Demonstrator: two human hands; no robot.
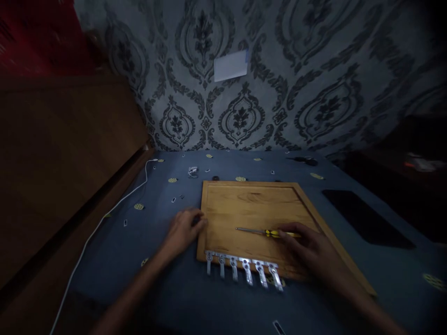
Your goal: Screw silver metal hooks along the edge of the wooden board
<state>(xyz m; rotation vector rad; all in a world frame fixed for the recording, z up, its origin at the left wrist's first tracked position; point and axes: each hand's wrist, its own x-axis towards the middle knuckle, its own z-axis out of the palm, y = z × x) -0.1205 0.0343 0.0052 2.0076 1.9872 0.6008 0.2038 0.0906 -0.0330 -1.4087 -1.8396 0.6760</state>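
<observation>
in the head view, the right hand (307, 246) has its fingers closed around the screwdriver (282, 233), above the wooden board (254, 209) on the counter (160, 288). the left hand (186, 228) bends its fingers at the board's left edge; i cannot tell whether they grip something. metal hooks (247, 272) line the near edge.

Blue cloth (115, 251) lies open at left between the white cable (120, 202) and the wooden board (244, 204), but the left forearm (139, 284) crosses it lower down. The board's upper half gives a free way inside its raised rim; across its middle, the screwdriver (256, 231) and right hand (310, 246) block passage. Metal pieces (233, 263) jut past the near edge. At right, a cloth gap separates board and dark slab (366, 218). The patterned wall (240, 116) closes the far side.
</observation>
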